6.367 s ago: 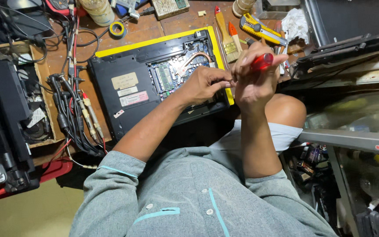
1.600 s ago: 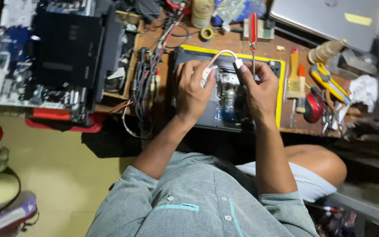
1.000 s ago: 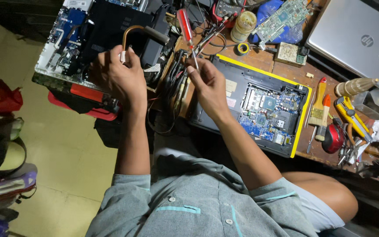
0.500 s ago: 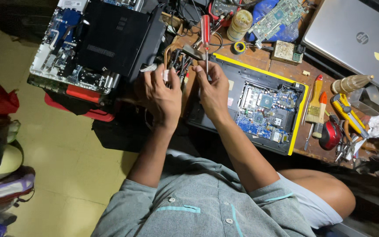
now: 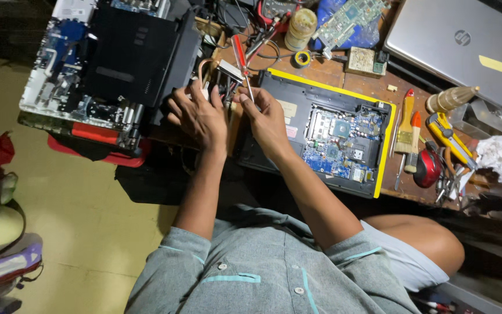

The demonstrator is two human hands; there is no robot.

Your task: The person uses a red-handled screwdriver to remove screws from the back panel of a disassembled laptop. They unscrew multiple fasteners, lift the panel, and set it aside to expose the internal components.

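My left hand (image 5: 196, 113) pinches a curved copper heat pipe (image 5: 201, 65); my right hand (image 5: 265, 119) grips a red-handled screwdriver (image 5: 241, 58), steel shaft upright; at three o'clock, the opened laptop base (image 5: 326, 136), yellow-edged, crowds the wooden bench (image 5: 332, 72).

Wooden workbench (image 5: 352, 78) bears opened laptop (image 5: 326, 136), paintbrush (image 5: 405, 125).

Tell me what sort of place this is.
Probably an electronics repair bench. An opened laptop with its circuit board bare lies on a cluttered wooden table, the right hand holds a red screwdriver, and loose circuit boards and brushes lie around.
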